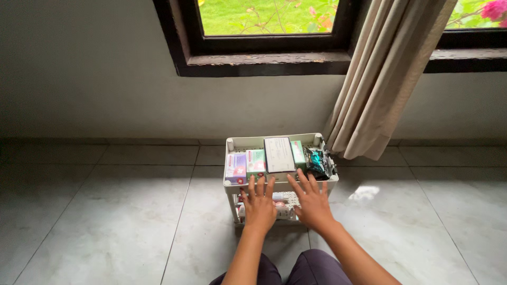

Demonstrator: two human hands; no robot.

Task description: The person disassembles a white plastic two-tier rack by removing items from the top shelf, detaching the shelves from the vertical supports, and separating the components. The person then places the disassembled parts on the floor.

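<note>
From the head camera, a small white tiered rack (231, 186) is seen standing on grey floor tiles (105, 211) below a dark-framed window (264, 55). Both hands are stretched forward with fingers spread and flat, nothing being gripped. The left hand (259, 205) is laid over the rack's front edge, its fingertips (261, 181) just short of a green box (255, 162) on the top shelf. The right hand (312, 199) is placed beside it, its fingertips close to a white flat box (279, 154) and a dark crinkled packet (317, 162). A purple box (236, 167) is seen at the shelf's left end. The lower shelf is largely hidden behind the hands; what lies there seems to be small tubes or bottles. A beige curtain (380, 84) hangs at the right.
</note>
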